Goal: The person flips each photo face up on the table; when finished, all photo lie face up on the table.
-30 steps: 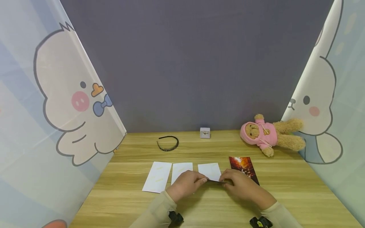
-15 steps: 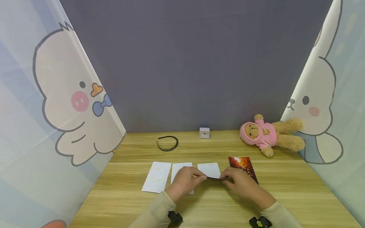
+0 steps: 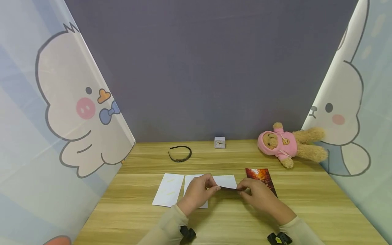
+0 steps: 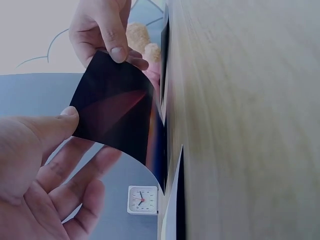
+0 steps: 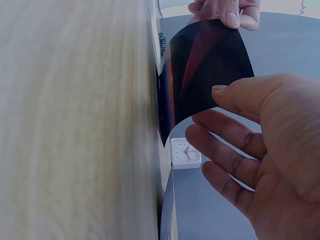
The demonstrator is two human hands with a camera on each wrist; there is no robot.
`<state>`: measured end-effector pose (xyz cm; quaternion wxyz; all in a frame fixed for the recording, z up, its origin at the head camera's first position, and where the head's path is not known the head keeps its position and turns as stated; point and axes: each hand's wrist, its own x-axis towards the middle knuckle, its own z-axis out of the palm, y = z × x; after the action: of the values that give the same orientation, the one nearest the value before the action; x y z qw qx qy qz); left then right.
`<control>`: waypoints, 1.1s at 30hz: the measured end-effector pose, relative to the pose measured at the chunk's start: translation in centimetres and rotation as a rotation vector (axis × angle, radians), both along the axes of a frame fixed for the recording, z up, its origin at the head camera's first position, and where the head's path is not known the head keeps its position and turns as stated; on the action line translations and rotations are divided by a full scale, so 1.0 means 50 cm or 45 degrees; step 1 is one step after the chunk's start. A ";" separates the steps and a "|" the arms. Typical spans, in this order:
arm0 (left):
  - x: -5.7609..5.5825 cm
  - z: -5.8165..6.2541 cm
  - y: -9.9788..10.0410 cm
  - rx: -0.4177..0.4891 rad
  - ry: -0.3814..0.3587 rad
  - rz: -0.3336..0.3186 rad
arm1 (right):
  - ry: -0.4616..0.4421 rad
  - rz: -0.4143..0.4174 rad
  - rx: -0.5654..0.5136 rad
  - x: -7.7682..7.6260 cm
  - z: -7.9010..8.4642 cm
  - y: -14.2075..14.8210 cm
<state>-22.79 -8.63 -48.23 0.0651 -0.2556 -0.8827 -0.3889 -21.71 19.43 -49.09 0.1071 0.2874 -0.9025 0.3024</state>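
My left hand (image 3: 197,192) pinches one near corner of a picture card (image 3: 226,180) between thumb and fingers. The opposite near corner is pinched by my right hand (image 3: 258,194). White backing faces up in the head view, while both wrist views show the dark, reddish printed side (image 4: 112,107). Its near edge is raised and the card bends in a curve down toward the table. Left of it lies a white-backed card (image 3: 190,179), partly covered by my left hand. A red and orange picture card (image 3: 262,177) lies face up beyond my right hand, which overlaps it.
Another white-backed card (image 3: 168,190) with pale yellow strips lies farther left on the wooden table (image 3: 137,221). Toward the back are a black toothed headband (image 3: 183,160), a small white clock (image 3: 219,143) and a teddy bear in a pink hoodie (image 3: 286,143). A grey panel (image 3: 214,68) stands behind.
Both hands have lifted the near edge of the card higher and slightly away from the body, so less of its white back shows. The other cards have stayed put.
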 end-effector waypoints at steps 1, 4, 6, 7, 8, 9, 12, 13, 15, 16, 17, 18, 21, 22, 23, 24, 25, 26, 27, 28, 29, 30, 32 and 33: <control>0.000 0.000 0.000 0.006 -0.005 0.002 | 0.010 -0.002 -0.004 0.000 0.000 0.000; 0.001 0.000 -0.001 0.035 -0.014 0.005 | 0.048 -0.001 -0.033 0.000 0.000 0.001; 0.001 0.000 -0.001 0.070 -0.009 -0.002 | 0.061 -0.009 -0.062 0.000 -0.001 0.001; 0.001 0.000 -0.001 0.087 -0.005 -0.006 | 0.063 -0.013 -0.077 -0.001 -0.001 0.001; 0.001 0.001 -0.001 0.105 -0.002 -0.014 | 0.061 -0.016 -0.096 -0.001 -0.001 0.001; 0.001 0.002 -0.001 0.119 0.004 -0.019 | 0.060 -0.019 -0.110 -0.001 -0.001 0.002; 0.000 0.003 0.001 0.140 0.016 -0.037 | 0.064 -0.016 -0.148 -0.001 0.001 0.002; -0.001 0.003 0.001 0.143 0.018 -0.042 | 0.070 -0.018 -0.157 0.000 0.002 0.002; -0.003 0.001 0.003 0.139 0.024 -0.050 | 0.094 -0.023 -0.177 0.001 0.004 0.001; -0.004 0.001 0.003 0.134 0.023 -0.052 | 0.105 -0.028 -0.186 0.001 0.004 0.000; -0.004 0.000 0.004 0.130 0.025 -0.054 | 0.121 -0.035 -0.193 0.001 0.004 -0.001; -0.005 0.000 0.004 0.121 0.026 -0.053 | 0.139 -0.041 -0.200 0.001 0.004 -0.002; -0.005 0.000 0.003 0.095 0.023 -0.043 | 0.177 -0.048 -0.216 0.001 0.003 -0.005; -0.005 0.001 0.003 0.092 0.019 -0.039 | 0.184 -0.046 -0.221 0.001 0.002 -0.006; -0.005 0.001 0.002 0.090 0.016 -0.034 | 0.189 -0.044 -0.224 0.001 0.002 -0.007; -0.005 0.001 0.002 0.090 0.013 -0.031 | 0.189 -0.041 -0.226 0.001 0.001 -0.008; -0.005 0.001 0.002 0.095 0.010 -0.030 | 0.184 -0.038 -0.229 0.001 0.001 -0.008; -0.005 0.001 0.002 0.099 0.009 -0.029 | 0.180 -0.037 -0.232 0.001 0.000 -0.008; -0.006 0.001 0.002 0.103 0.005 -0.028 | 0.179 -0.038 -0.233 0.000 -0.001 -0.008; -0.006 0.000 0.001 0.106 0.002 -0.028 | 0.173 -0.040 -0.237 0.001 -0.001 -0.008; -0.007 0.000 0.001 0.106 0.002 -0.028 | 0.167 -0.040 -0.243 0.000 -0.002 -0.008; -0.007 0.000 0.001 0.105 0.001 -0.028 | 0.161 -0.039 -0.250 0.000 -0.002 -0.008; -0.007 0.001 0.001 0.111 -0.002 -0.026 | 0.148 -0.032 -0.281 0.000 -0.002 -0.009; -0.007 0.001 0.001 0.118 -0.003 -0.024 | 0.140 -0.025 -0.300 0.000 -0.002 -0.009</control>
<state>-23.16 -8.57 -48.20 0.0721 -0.2602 -0.8614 -0.4302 -21.74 18.96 -49.20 0.1924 0.2799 -0.8563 0.3890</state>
